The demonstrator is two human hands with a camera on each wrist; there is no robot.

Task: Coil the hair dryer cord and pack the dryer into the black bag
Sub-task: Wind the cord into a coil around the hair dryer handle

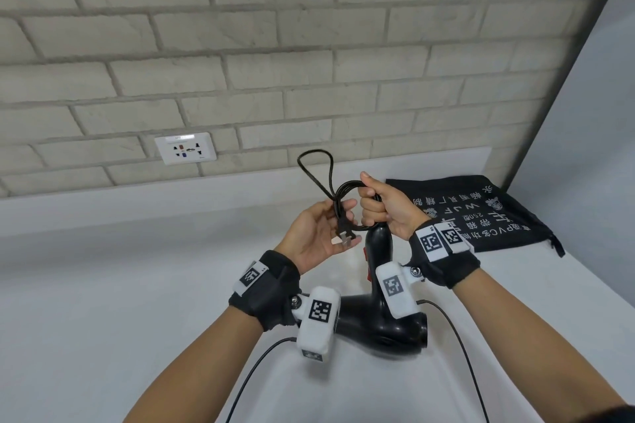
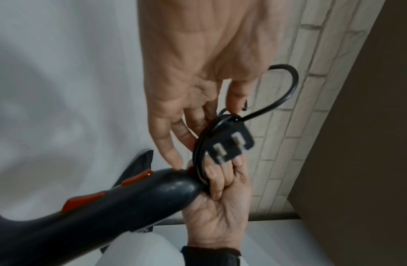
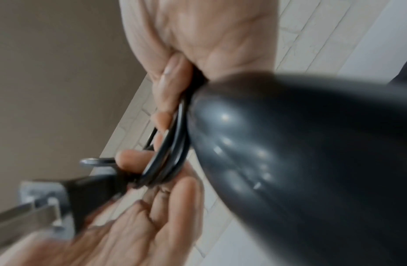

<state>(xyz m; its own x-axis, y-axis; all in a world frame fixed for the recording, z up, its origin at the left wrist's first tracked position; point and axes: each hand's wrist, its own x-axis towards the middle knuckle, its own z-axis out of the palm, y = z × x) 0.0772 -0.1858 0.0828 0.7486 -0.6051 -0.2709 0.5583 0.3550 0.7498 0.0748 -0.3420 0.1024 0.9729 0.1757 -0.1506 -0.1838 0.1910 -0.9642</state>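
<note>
In the head view my right hand (image 1: pixel 376 204) grips the coiled black cord (image 1: pixel 343 189) in a fist, just above the end of the dryer's handle. One loose loop of cord sticks up behind the coil. My left hand (image 1: pixel 345 221) faces palm-up beside it, its thumb and fingers pinching the cord just behind the plug (image 1: pixel 343 232). In the left wrist view the plug (image 2: pixel 232 144) shows its two flat prongs. The black hair dryer (image 1: pixel 381 323) with red switches has its handle up under my right hand. The black bag (image 1: pixel 481 213) lies flat at the right.
A white counter (image 1: pixel 137 285) runs along a pale brick wall with a white socket plate (image 1: pixel 185 148) at the left. A plain side wall (image 1: pixel 601 113) closes the right end beside the bag. Thin black camera cables (image 1: pixel 257 371) trail from both wrists.
</note>
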